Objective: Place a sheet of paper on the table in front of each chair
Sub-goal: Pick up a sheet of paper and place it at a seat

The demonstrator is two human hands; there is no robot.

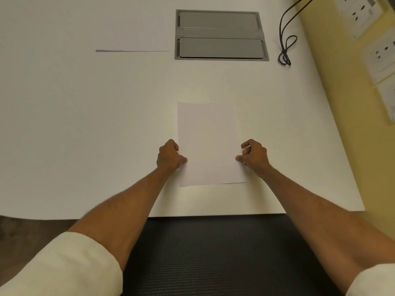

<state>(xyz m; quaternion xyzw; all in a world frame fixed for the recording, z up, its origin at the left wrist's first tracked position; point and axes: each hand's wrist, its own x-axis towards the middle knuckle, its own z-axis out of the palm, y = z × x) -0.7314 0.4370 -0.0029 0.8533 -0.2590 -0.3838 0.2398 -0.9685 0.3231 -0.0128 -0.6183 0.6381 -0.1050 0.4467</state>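
Note:
A blank white sheet of paper (pixel 210 144) lies upright on the white table (pixel 85 124), a little in from the near edge. My left hand (pixel 170 155) pinches the sheet's left edge with thumb on top. My right hand (pixel 254 155) pinches the right edge the same way. Directly below the sheet, the black ribbed back of a chair (pixel 213 253) fills the space between my forearms. A second stack or sheet of paper (pixel 132 39) rests farther away at the upper left, its near edge showing as a thin grey line.
A grey double-lid cable box (pixel 221 35) is set into the table beyond the sheet. A looped black cable (pixel 285 45) lies to its right. A yellow wall with white power sockets (pixel 376 54) runs along the table's right edge.

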